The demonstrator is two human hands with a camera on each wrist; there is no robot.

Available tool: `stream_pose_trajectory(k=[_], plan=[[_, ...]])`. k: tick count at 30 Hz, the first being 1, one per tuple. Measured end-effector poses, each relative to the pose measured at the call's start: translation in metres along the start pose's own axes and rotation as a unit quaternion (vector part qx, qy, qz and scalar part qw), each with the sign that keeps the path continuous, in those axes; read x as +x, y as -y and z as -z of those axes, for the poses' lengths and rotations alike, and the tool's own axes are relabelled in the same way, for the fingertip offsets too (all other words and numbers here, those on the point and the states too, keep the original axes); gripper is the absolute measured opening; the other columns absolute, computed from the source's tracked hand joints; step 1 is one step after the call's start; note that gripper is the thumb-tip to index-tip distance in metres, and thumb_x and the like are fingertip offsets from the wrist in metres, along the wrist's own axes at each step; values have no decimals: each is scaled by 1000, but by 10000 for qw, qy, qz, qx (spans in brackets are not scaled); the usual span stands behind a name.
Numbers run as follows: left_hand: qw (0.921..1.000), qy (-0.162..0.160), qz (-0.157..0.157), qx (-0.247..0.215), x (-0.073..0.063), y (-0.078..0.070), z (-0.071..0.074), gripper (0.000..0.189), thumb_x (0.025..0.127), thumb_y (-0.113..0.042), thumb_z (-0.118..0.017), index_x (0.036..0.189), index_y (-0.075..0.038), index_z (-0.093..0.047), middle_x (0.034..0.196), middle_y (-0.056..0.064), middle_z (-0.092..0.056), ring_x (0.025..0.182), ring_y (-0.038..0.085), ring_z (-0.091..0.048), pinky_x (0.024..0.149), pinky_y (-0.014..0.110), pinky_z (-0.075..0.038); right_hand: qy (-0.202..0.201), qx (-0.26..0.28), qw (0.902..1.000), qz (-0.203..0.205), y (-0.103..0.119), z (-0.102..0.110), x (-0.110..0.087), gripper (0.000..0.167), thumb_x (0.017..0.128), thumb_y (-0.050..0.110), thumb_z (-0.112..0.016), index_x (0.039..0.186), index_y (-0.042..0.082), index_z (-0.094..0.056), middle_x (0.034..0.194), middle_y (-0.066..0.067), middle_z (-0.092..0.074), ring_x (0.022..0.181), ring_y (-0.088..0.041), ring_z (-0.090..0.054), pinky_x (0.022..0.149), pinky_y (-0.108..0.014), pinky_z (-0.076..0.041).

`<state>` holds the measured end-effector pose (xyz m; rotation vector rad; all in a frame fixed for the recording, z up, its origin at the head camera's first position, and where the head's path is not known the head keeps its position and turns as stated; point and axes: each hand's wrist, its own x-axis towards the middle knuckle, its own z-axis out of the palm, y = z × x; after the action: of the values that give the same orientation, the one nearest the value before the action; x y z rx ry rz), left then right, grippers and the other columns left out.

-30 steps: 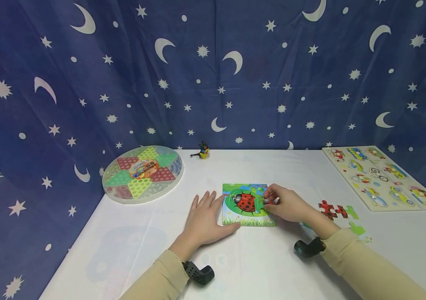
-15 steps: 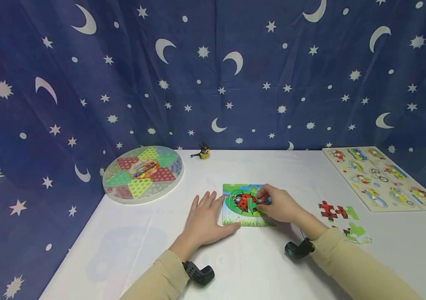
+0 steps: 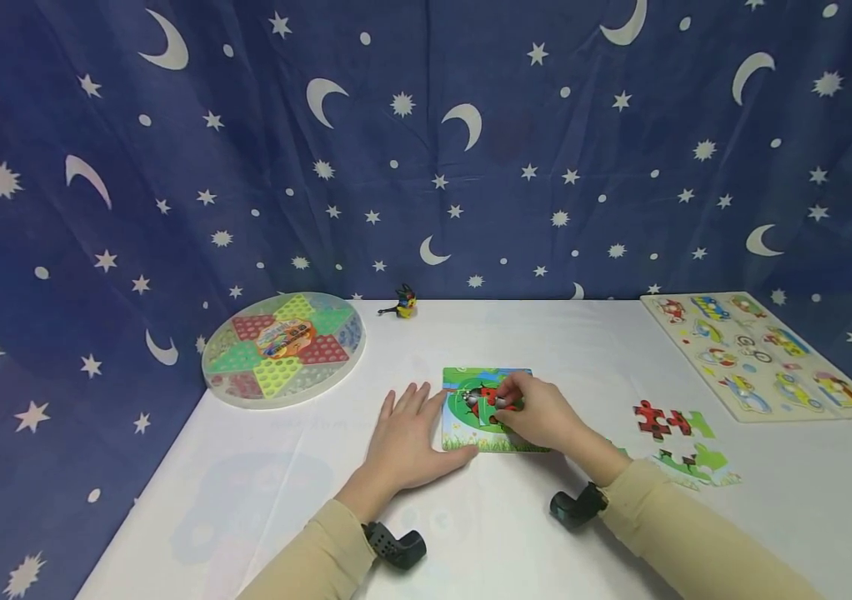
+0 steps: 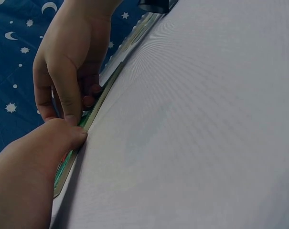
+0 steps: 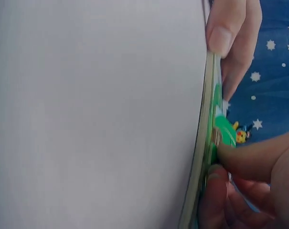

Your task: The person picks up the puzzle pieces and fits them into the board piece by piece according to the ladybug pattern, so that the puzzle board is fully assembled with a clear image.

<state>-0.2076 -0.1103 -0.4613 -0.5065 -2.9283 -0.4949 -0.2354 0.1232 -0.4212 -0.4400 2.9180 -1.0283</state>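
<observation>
A square ladybug jigsaw puzzle [image 3: 489, 443] lies flat on the white table. Along its left side rests my left hand [image 3: 409, 437], fingers spread and straight, the thumb at the front edge. In the right wrist view a green puzzle piece [image 5: 225, 130] stands tilted up at the board, pinched between the thumb and fingers of my right hand [image 3: 542, 414]. This hand is over the middle of the picture and covers the right part of the ladybug. Seen from the left wrist, the right fingertips sit close behind my left thumb [image 4: 77, 137].
Several loose puzzle pieces, red [image 3: 652, 419] and green [image 3: 711, 457], lie right of my right forearm. A peg puzzle board [image 3: 749, 362] is at the far right, a round Chinese checkers board [image 3: 279, 367] at the left. A small bird-like figure [image 3: 404, 302] stands at the back edge.
My right hand has slid left with the puzzle piece, from the puzzle's right side to over its middle, uncovering more of the loose pieces. My left hand has stayed in place.
</observation>
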Motion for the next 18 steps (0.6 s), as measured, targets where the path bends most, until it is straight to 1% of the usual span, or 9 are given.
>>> stream_pose_trajectory(k=[3,7,13,18], plan=[[10000,-18,-9,7,0,0,0,99,82,-84,-52,157,-18,-45,162,13,-37,152,30,-26,123,55,-9,-153,107,9998,-49,0,-4,-1,24,89,10,-79,107,7,-65,95,0,-68,86,-18,-63,80,-40,-53],[10000,-53,-26,-1,0,1,0,99,83,-84,-53,156,-18,-45,162,13,-38,152,30,-26,123,55,-10,-253,288,9991,-155,1,-8,0,26,88,9,-80,109,6,-65,94,0,-68,86,-18,-63,79,-39,-53],[10000,-74,-48,-25,-1,0,1,99,82,-83,-55,155,-17,-47,161,14,-39,152,31,-27,123,55,-11,-287,478,9981,-258,3,-12,2,27,88,10,-80,112,6,-69,95,1,-68,88,-17,-63,79,-37,-53],[9998,-151,-134,-86,-1,-1,2,97,82,-81,-58,153,-16,-49,159,16,-41,150,34,-30,123,57,-13,-286,604,9976,-185,5,-16,3,24,89,11,-79,112,9,-71,97,1,-70,89,-16,-65,80,-37,-54]])
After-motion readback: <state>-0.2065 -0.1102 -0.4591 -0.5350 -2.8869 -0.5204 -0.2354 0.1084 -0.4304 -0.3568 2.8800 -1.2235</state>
